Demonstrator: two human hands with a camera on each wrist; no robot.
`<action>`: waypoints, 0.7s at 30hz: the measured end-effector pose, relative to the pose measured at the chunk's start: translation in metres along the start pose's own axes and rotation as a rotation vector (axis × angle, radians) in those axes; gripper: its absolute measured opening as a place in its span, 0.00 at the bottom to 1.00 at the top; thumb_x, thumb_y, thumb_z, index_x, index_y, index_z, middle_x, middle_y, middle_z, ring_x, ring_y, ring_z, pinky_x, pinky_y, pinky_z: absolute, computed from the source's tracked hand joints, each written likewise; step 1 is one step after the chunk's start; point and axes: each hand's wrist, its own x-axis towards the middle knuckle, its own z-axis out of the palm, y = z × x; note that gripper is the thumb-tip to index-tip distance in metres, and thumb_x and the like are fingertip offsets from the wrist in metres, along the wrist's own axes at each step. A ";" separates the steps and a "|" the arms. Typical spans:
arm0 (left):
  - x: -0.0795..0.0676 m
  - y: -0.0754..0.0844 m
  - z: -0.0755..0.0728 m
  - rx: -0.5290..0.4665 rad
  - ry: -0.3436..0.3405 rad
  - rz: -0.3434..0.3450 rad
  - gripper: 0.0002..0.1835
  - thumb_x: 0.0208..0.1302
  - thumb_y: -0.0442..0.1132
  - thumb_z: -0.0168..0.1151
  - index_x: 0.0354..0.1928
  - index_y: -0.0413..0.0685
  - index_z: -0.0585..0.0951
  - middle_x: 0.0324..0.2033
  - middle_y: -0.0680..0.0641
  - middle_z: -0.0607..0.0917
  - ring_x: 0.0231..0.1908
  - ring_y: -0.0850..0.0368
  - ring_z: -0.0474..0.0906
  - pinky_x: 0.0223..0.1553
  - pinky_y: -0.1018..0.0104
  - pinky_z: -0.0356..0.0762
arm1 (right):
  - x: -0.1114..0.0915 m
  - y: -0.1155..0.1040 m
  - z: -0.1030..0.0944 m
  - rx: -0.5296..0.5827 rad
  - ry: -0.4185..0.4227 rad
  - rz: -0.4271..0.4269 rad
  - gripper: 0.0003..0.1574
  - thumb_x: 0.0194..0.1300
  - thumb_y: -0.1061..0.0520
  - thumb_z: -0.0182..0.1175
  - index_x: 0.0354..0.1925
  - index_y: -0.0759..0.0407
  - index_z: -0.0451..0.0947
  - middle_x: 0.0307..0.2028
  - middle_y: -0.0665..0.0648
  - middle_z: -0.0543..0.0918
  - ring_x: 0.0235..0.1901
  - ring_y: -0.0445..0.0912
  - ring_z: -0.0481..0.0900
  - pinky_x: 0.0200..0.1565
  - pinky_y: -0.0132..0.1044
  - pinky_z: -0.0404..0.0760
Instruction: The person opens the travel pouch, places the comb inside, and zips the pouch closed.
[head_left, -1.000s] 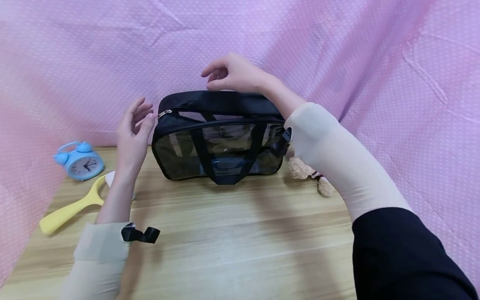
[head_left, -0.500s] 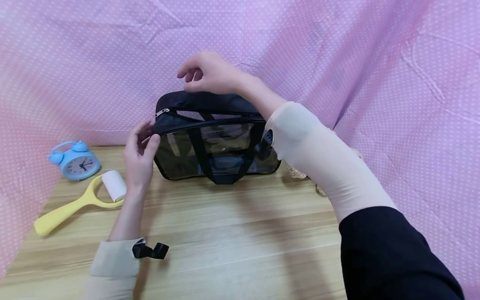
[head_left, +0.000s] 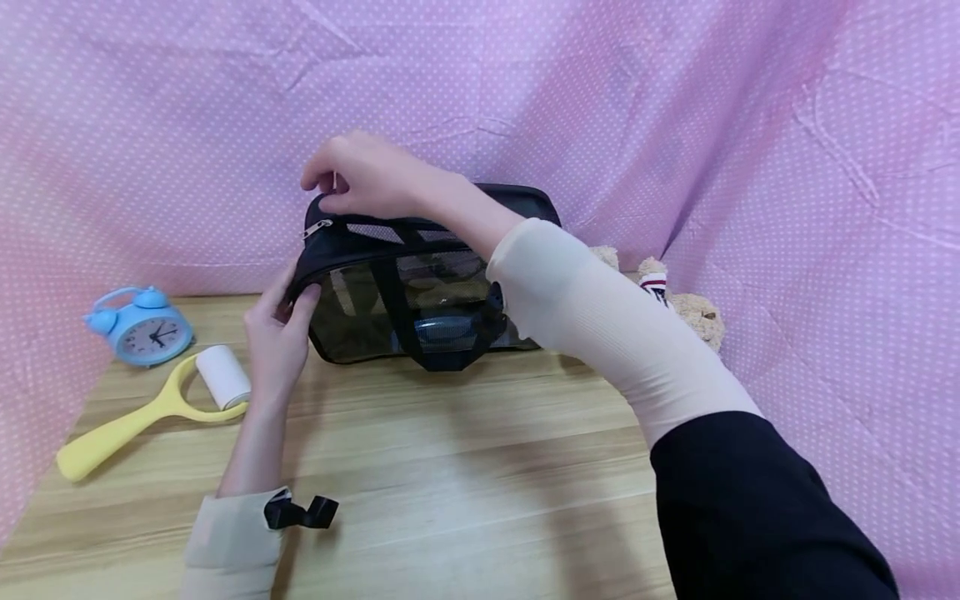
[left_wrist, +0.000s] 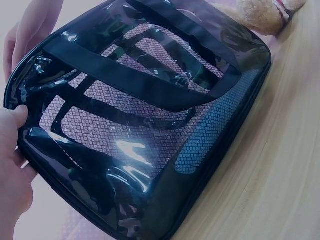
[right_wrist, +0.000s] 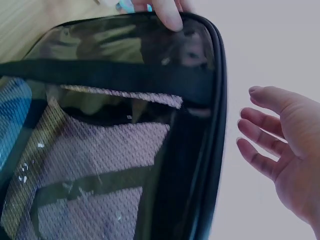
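A black bag (head_left: 352,312) with see-through panels and two strap handles stands upright on the table. A blue object (head_left: 444,328) shows through its front; its kind is unclear. My left hand (head_left: 277,342) grips the bag's left edge, thumb on the front panel, as the left wrist view also shows. Above the bag's top left corner is my right hand (head_left: 371,175), fingers loosely bent and holding nothing. The right wrist view has that right hand (right_wrist: 290,145) apart from the bag. Close below it lies a metal zipper pull (head_left: 318,227), and the zip is partly undone.
At the left stand a blue alarm clock (head_left: 142,325) and a yellow-handled lint roller (head_left: 123,433) with a white roll. A plush bear (head_left: 697,317) lies right of the bag, partly behind my right arm. Pink dotted cloth (head_left: 600,100) hangs behind.
My right hand has moved left along the bag's top and come down near the zipper pull. My left hand has gone from beside the bag to gripping its left edge.
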 end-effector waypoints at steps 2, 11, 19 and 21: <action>0.000 -0.001 -0.002 0.006 -0.004 0.011 0.20 0.72 0.31 0.62 0.64 0.46 0.82 0.59 0.53 0.86 0.56 0.70 0.81 0.58 0.79 0.78 | 0.005 -0.006 0.005 -0.043 -0.025 -0.011 0.21 0.76 0.54 0.57 0.64 0.52 0.81 0.54 0.51 0.86 0.49 0.39 0.79 0.58 0.27 0.76; -0.001 -0.003 -0.002 0.043 -0.031 0.030 0.20 0.72 0.33 0.63 0.64 0.51 0.83 0.59 0.55 0.86 0.57 0.71 0.81 0.58 0.80 0.77 | 0.013 -0.020 0.021 -0.174 -0.108 -0.061 0.15 0.78 0.55 0.55 0.57 0.54 0.83 0.47 0.51 0.83 0.46 0.41 0.75 0.54 0.29 0.73; 0.000 -0.001 -0.004 0.060 -0.011 -0.002 0.20 0.72 0.35 0.63 0.64 0.55 0.83 0.58 0.57 0.87 0.53 0.73 0.82 0.56 0.80 0.77 | 0.018 -0.030 0.024 -0.225 -0.130 -0.086 0.19 0.79 0.62 0.50 0.57 0.54 0.84 0.52 0.52 0.86 0.46 0.41 0.75 0.57 0.30 0.76; -0.001 -0.001 -0.004 0.068 -0.010 -0.004 0.20 0.72 0.35 0.63 0.64 0.55 0.83 0.58 0.55 0.86 0.53 0.74 0.82 0.55 0.81 0.77 | 0.017 -0.031 0.025 -0.223 -0.131 -0.095 0.19 0.79 0.63 0.49 0.54 0.54 0.85 0.50 0.51 0.86 0.43 0.40 0.73 0.52 0.28 0.74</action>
